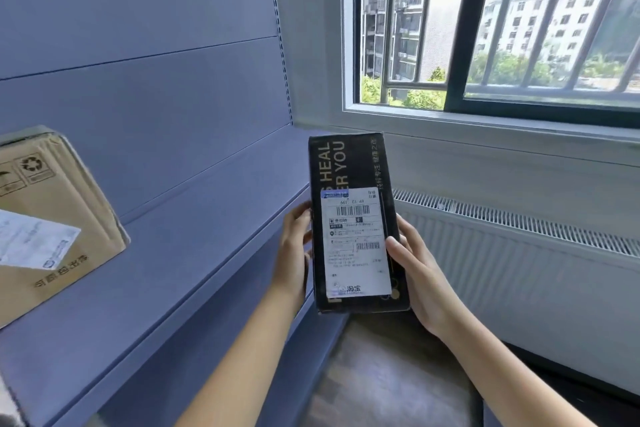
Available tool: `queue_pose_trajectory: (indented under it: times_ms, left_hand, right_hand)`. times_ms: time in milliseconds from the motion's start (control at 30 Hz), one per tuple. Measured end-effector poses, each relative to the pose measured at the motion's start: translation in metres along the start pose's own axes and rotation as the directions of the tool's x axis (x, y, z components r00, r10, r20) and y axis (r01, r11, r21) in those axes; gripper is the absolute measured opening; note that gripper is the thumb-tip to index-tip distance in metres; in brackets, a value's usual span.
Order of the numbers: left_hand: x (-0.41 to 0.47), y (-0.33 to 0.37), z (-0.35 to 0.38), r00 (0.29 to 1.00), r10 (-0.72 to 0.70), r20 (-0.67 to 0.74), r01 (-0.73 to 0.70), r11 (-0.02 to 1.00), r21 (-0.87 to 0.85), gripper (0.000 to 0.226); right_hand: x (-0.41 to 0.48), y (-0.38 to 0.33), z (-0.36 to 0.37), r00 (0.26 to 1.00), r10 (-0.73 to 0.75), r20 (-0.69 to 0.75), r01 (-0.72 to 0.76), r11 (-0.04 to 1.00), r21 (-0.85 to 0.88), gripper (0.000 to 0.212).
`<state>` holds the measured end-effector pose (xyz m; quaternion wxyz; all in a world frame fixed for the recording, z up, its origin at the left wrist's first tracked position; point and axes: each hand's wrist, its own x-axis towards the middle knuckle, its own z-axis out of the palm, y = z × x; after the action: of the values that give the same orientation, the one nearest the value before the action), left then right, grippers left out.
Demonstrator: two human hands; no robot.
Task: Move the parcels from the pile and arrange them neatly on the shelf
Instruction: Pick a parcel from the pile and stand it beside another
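I hold a long black parcel (349, 163) with gold lettering and a white shipping label between both hands, just off the right end of the blue shelf (180, 270). My left hand (294, 253) presses its left side. My right hand (420, 274) grips its right side, thumb on the label edge. The parcel hangs in the air, its long side pointing away from me. A brown cardboard parcel (65, 218) with a white label stands on the shelf at the far left.
A blue back panel (156, 62) rises behind the shelf. To the right are a white radiator (519, 253) and a barred window (502, 28). Brown floor (388, 374) shows below the parcel. The edge of a lower shelf (249, 340) runs beneath.
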<state>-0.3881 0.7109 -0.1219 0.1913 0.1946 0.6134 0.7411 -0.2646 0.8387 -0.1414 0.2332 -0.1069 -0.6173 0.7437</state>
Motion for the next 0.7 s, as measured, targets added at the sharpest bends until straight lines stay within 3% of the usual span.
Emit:
queue_pose_trajectory:
  times_ms: [433,600,700]
  left_hand:
    - [0.123,0.003,-0.032,0.998,0.008,-0.064,-0.009,1.000,-0.024,0.048]
    - [0.133,0.010,-0.067,0.976,0.031,-0.216,-0.035,0.999,-0.016,0.042]
    - [0.123,0.016,-0.095,0.935,0.072,-0.348,-0.089,0.995,-0.033,0.045]
  right_hand:
    - [0.129,0.013,0.017,0.994,0.054,0.099,-0.058,0.998,0.038,0.068]
    - [0.181,0.028,0.048,0.956,0.073,0.284,-0.098,0.992,0.073,0.089]
    - [0.211,0.039,0.080,0.896,0.088,0.435,-0.139,0.986,0.088,0.079]
